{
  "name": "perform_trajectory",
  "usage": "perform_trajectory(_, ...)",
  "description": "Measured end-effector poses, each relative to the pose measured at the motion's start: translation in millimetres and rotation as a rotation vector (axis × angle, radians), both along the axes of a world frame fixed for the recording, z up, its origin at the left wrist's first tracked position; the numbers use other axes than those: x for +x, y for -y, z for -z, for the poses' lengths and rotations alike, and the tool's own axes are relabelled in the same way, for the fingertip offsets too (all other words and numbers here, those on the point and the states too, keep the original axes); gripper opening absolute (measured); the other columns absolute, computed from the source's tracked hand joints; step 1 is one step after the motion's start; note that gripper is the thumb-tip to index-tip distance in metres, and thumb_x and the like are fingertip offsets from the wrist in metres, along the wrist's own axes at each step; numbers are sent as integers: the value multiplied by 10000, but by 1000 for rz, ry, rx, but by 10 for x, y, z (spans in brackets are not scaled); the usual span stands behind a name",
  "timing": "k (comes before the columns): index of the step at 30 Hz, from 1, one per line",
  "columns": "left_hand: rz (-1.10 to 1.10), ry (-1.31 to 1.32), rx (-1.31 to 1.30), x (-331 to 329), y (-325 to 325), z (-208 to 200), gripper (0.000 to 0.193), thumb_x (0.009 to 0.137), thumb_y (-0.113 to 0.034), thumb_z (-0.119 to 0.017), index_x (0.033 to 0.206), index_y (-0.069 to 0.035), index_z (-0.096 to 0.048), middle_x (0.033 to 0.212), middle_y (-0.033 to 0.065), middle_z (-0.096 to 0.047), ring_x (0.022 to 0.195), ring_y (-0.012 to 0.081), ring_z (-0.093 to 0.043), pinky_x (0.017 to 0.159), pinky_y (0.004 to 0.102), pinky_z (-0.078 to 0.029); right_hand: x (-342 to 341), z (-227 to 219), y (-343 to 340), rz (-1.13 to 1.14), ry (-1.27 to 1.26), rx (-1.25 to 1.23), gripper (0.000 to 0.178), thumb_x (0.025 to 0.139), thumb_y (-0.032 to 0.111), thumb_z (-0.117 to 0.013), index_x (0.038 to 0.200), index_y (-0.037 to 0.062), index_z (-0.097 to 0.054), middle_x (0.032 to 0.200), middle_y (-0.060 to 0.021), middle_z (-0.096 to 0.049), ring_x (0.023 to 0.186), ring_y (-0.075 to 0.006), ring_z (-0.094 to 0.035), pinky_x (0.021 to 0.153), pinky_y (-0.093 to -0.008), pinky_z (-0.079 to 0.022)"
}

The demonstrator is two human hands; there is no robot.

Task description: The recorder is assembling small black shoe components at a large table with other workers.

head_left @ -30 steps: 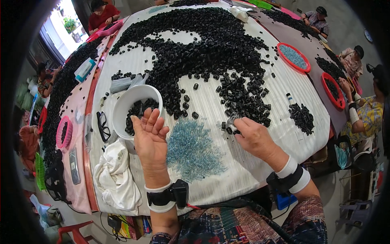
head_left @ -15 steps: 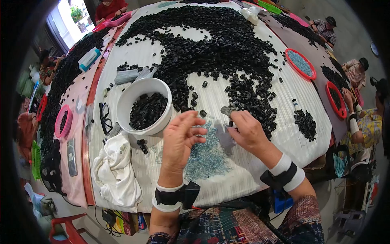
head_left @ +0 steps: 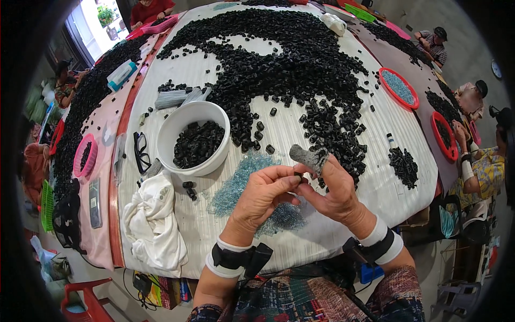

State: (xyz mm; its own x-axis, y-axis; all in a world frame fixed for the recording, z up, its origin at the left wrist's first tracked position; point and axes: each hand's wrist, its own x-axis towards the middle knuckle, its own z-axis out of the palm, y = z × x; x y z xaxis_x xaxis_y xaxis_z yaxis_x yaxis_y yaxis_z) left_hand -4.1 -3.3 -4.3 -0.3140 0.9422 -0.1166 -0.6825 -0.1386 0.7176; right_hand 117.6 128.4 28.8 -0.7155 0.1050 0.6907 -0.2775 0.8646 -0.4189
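Observation:
My left hand [head_left: 263,196] and my right hand [head_left: 338,190] meet over the middle of the near table. Their thumbs and fingertips close together on a small black piece [head_left: 299,175], mostly hidden by the fingers. A worn grey cloth finger cover [head_left: 310,157] sits on a finger of my right hand. Below the hands spreads a patch of tiny pale-blue translucent bits [head_left: 233,196]. Beyond them lies a large heap of short black plastic pieces [head_left: 279,64]. To the left, a white tub [head_left: 165,155] holds more such black pieces.
A crumpled white cloth [head_left: 153,225] and black-framed glasses [head_left: 141,153] lie at left. On the right are slim black pieces [head_left: 402,166] and a red basket [head_left: 384,78] of pale-blue bits. Several other people sit around the tables. A red chair [head_left: 88,300] stands lower left.
My left hand has moved right and closed its fingers, joining my right hand. My right hand has turned, showing the grey finger cover more fully. The view has shifted slightly.

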Motion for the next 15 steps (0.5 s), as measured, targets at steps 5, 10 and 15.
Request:
perform_trajectory(5, -123, -36, -79, -21, -9, 31, 240, 856, -65, -651, 1077, 19, -612, 934, 118, -672, 785, 158, -666, 608, 263, -570, 25, -80, -40, 49, 75, -173, 377, 696, -74, -647, 1062, -19, -574, 912, -133, -607, 791, -290, -596, 617, -335, -496)
perform_trajectory(10, -280, -4, -95, -73, -1, -39, 231, 847, -77, -668, 1053, 9, -606, 918, 119, -674, 754, 147, -663, 586, 238, -558, -33, 129, -246, 209, 181, -182, 341, 741, -87, -568, 1072, -12, -542, 913, -137, -601, 804, -283, -589, 651, -345, -504)
perform_trajectory(15, -336, 18, -67, -85, -2, -43, 224, 865, -71, -641, 1073, 1, -603, 930, 113, -669, 750, 143, -663, 580, 243, -560, -146, 255, -242, 169, 281, 119, 304, 725, -46, -579, 1021, 8, -532, 867, -116, -576, 827, -290, -559, 738, -366, -485)
